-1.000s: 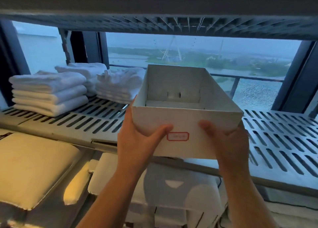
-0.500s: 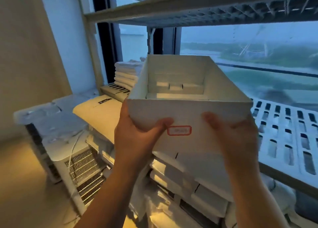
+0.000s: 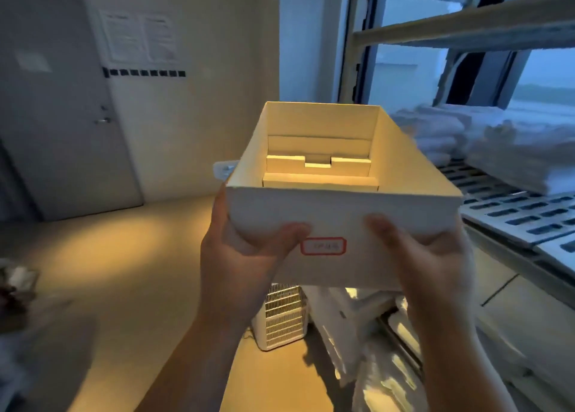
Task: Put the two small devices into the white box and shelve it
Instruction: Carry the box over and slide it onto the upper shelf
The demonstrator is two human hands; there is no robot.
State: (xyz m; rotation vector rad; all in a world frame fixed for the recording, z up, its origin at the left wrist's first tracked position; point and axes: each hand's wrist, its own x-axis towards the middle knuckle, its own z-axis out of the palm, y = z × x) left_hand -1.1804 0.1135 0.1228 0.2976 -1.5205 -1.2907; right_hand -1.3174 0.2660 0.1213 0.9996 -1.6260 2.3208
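Note:
I hold an open white box (image 3: 342, 206) in front of me at chest height, away from the shelf. A red-framed label (image 3: 323, 246) is on its near wall. Only folded cardboard flaps show inside it; its floor is hidden by the near wall. My left hand (image 3: 245, 256) grips the near left corner, thumb on the front wall. My right hand (image 3: 429, 262) grips the near right corner the same way. No small devices are in view.
A slotted white shelf (image 3: 513, 212) with stacked folded towels (image 3: 485, 144) is at the right, another shelf board above. White appliances, one with a grille (image 3: 283, 315), stand on the floor below. A grey door (image 3: 62, 116) is at the far left; open floor lies ahead.
The box has come off the shelf and swung left with me. The view has turned from the shelf and window toward the room's wall and door. Both hands keep their grip.

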